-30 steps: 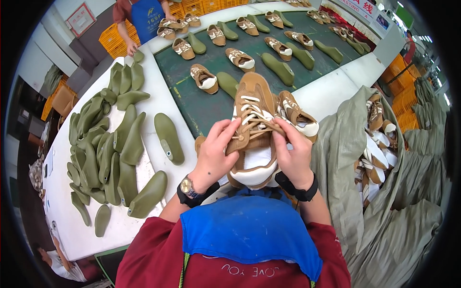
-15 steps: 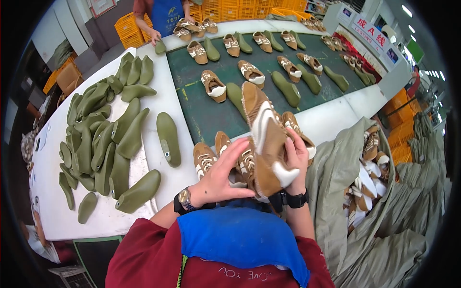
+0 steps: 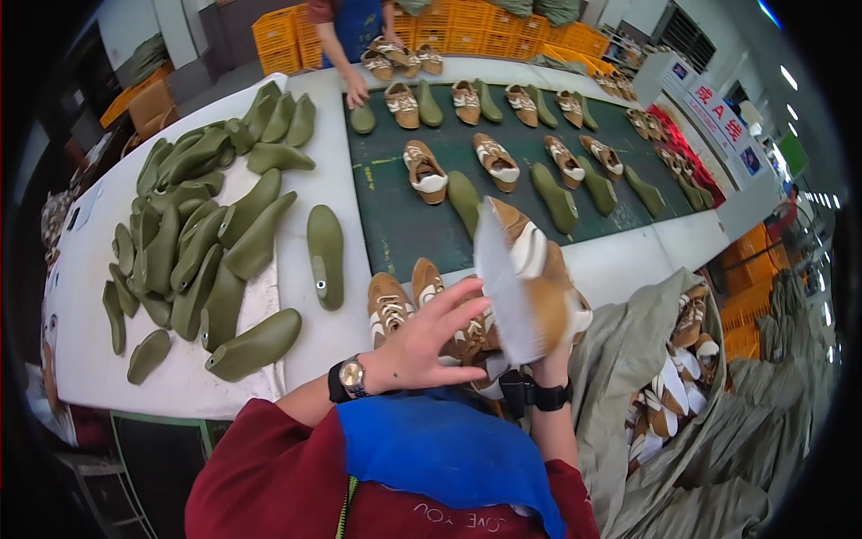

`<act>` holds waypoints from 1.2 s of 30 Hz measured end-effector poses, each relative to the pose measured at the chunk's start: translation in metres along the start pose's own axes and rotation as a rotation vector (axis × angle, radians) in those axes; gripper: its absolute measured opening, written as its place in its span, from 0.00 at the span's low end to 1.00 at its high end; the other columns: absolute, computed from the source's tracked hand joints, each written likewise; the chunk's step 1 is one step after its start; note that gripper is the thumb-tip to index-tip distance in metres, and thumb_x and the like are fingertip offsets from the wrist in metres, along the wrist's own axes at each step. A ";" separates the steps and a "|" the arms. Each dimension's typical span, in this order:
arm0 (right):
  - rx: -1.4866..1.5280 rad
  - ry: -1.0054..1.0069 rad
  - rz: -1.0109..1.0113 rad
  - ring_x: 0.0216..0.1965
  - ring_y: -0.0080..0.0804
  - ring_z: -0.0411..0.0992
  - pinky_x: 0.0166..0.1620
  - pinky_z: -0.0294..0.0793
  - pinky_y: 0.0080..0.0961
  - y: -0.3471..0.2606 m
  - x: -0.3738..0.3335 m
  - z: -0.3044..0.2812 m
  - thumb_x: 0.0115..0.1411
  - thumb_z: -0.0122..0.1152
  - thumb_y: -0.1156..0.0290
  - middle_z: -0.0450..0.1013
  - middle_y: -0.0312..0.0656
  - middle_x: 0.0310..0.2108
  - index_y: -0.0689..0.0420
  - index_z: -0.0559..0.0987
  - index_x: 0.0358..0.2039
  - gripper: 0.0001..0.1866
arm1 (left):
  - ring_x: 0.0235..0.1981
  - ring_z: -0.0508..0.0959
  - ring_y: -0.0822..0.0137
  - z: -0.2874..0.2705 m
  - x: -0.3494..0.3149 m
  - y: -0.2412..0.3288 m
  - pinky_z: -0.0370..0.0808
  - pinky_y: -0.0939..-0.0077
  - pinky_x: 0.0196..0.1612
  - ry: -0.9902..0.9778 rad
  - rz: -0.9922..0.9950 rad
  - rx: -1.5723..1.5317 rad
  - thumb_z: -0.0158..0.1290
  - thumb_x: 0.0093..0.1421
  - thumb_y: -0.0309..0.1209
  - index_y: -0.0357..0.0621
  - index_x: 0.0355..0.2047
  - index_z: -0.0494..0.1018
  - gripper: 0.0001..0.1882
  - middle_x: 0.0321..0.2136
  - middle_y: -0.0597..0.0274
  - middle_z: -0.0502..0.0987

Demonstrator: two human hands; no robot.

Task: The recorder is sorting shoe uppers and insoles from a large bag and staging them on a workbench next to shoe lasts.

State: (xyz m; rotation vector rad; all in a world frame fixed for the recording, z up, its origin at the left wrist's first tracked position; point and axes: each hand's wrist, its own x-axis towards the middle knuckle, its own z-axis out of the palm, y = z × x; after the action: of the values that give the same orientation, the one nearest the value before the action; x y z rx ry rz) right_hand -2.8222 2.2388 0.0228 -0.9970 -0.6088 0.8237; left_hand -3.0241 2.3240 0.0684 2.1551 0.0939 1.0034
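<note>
In front of my chest, my right hand (image 3: pixel 555 357) grips a brown-and-white shoe upper (image 3: pixel 528 256) around its heel end. The upper stands on end, with its pale underside turned to the left; it hides most of my right fingers. Just left of it, my left hand (image 3: pixel 415 337) is raised with thumb and fingers spread, holding nothing. More brown shoe uppers (image 3: pixel 389 304) lie beyond and beneath my left hand at the near table edge, partly covered by it.
A heap of green shoe lasts (image 3: pixel 193 238) lies on the white table at left, with one separate last (image 3: pixel 325 256). Uppers and lasts stand in rows on the green conveyor belt (image 3: pixel 395 229). A grey sack (image 3: pixel 603 386) of uppers is at right. Across, a co-worker's hand (image 3: pixel 356 90) touches a last.
The upper in my right hand has turned, bringing its pale underside into view. My left hand stays spread beside it. The co-worker's last has moved right onto the belt. The whole view has shifted.
</note>
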 end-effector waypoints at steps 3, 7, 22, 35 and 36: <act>-0.604 0.043 -0.272 0.41 0.32 0.71 0.44 0.70 0.24 -0.001 -0.005 0.027 0.57 0.52 0.78 0.71 0.48 0.42 0.67 0.70 0.47 0.17 | 0.58 0.55 0.44 0.002 -0.001 0.002 0.60 0.58 0.57 -0.082 -0.040 0.045 0.64 0.43 0.39 0.48 0.59 0.55 0.44 0.59 0.41 0.49; -1.017 -0.049 -0.549 0.41 0.47 0.70 0.45 0.70 0.32 0.002 -0.005 0.041 0.54 0.53 0.79 0.70 0.54 0.41 0.67 0.71 0.44 0.16 | 0.58 0.55 0.40 0.005 -0.012 -0.004 0.58 0.56 0.58 -0.139 -0.142 0.259 0.63 0.44 0.39 0.47 0.58 0.57 0.42 0.59 0.39 0.48; -0.976 -0.474 -0.391 0.20 0.28 0.71 0.25 0.71 0.20 -0.022 -0.017 0.065 0.48 0.65 0.69 0.71 0.40 0.30 0.60 0.73 0.39 0.18 | 0.60 0.51 0.38 -0.003 -0.006 -0.035 0.54 0.55 0.60 0.003 -0.125 0.287 0.65 0.41 0.37 0.40 0.46 0.65 0.33 0.60 0.39 0.48; -0.805 -0.197 -0.448 0.22 0.24 0.71 0.25 0.71 0.16 -0.064 -0.017 0.028 0.45 0.68 0.73 0.72 0.42 0.30 0.63 0.74 0.34 0.16 | 0.22 0.77 0.51 -0.127 -0.099 -0.215 0.74 0.63 0.30 0.004 -1.350 0.405 0.53 0.47 0.42 0.52 0.58 0.56 0.37 0.22 0.48 0.76; -0.795 -0.193 -0.457 0.22 0.24 0.71 0.25 0.71 0.16 -0.063 -0.019 0.030 0.45 0.68 0.73 0.72 0.42 0.30 0.63 0.74 0.34 0.16 | 0.21 0.77 0.53 -0.128 -0.118 -0.243 0.75 0.63 0.29 0.018 -1.134 0.556 0.51 0.47 0.41 0.51 0.55 0.60 0.33 0.23 0.48 0.76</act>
State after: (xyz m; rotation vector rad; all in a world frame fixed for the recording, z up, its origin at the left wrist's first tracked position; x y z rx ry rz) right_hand -2.8360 2.2191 0.0905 -1.4185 -1.3332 0.2501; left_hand -3.1374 2.5338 -0.1115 2.0084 1.5482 0.3100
